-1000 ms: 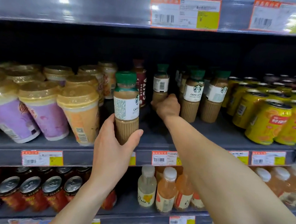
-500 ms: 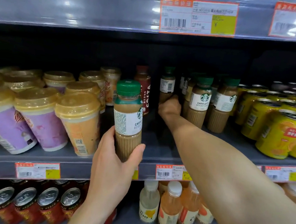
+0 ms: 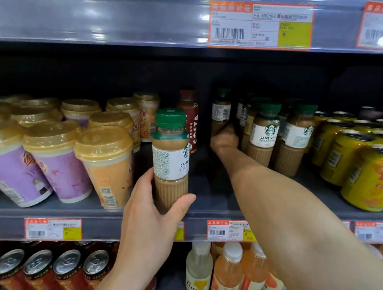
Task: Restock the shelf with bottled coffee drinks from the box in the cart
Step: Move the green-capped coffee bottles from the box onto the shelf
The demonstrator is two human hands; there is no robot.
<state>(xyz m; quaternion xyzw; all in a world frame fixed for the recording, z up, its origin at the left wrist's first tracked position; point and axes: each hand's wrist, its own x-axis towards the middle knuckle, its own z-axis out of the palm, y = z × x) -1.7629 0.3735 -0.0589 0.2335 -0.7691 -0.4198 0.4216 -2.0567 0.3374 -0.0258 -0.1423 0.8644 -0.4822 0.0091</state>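
My left hand grips the lower half of a green-capped caffe latte bottle, upright just above the front edge of the grey middle shelf. My right hand reaches deep into the shelf and is closed around the base of another latte bottle far back. To the right of it stand several more latte bottles in rows. The box and cart are out of view.
Sealed purple and orange cups fill the shelf's left side. A red Costa bottle stands behind the held bottle. Yellow cans crowd the right. Red cans and pale juice bottles sit below. The upper shelf edge carries price tags.
My right hand has pushed its bottle further back into the shelf. My left hand still holds its bottle at the shelf front; the camera has moved closer.
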